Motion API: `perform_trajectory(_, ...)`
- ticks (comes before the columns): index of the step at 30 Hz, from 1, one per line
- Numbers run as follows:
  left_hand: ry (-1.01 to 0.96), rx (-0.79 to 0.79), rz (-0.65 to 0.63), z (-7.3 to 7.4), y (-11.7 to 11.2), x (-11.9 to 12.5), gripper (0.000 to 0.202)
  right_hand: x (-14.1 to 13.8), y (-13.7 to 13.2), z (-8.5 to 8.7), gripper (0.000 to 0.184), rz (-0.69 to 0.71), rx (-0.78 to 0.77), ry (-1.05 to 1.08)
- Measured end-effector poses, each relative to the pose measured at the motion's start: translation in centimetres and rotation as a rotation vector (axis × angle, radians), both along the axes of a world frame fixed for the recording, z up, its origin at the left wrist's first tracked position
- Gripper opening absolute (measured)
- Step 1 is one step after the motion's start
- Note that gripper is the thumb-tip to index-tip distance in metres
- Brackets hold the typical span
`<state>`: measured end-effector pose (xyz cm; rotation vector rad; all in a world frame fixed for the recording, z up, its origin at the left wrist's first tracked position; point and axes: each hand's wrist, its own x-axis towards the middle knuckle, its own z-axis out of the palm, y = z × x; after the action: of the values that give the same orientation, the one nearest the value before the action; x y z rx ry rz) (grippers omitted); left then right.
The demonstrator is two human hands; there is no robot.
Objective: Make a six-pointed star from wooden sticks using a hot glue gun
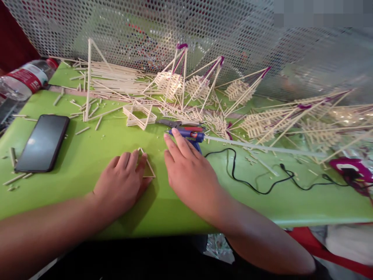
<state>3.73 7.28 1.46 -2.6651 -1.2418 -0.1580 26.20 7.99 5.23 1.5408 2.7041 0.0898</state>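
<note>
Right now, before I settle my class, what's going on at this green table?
A person's left hand covers part of a small triangle of thin wooden sticks on the shiny green table. The right hand, fingers outstretched, is at a blue glue gun; whether it grips it is unclear. Pale, purple-topped stick frames are behind.

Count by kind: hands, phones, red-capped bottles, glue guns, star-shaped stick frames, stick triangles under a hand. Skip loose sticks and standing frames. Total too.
Hands: 2 (left hand, right hand)
Phone: 1
Red-capped bottle: 1
Glue gun: 1
Star-shaped stick frame: 1
Stick triangle, partly hidden: 1
Total: 7
</note>
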Motion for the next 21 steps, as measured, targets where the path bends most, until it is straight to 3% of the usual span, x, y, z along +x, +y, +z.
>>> perform_trajectory(6,-0.005,0.003,0.005,-0.1,0.0,0.1,0.057,-0.6,1.9,-1.5,0.047,0.023,0.130,0.081)
perform_trajectory(11,-0.019,0.012,0.003,-0.2,-0.1,0.1,0.058,-1.0,1.9,-3.1,0.059,0.103,0.076,0.024)
perform_trajectory(17,-0.021,0.011,0.011,-0.4,-0.1,0.0,0.057,-0.2,0.0,-2.3,0.057,0.071,0.032,-0.040)
perform_trajectory(21,-0.019,0.016,0.004,-0.6,-0.1,0.0,0.058,-0.3,0.2,-1.5,0.051,-0.003,0.068,0.009)
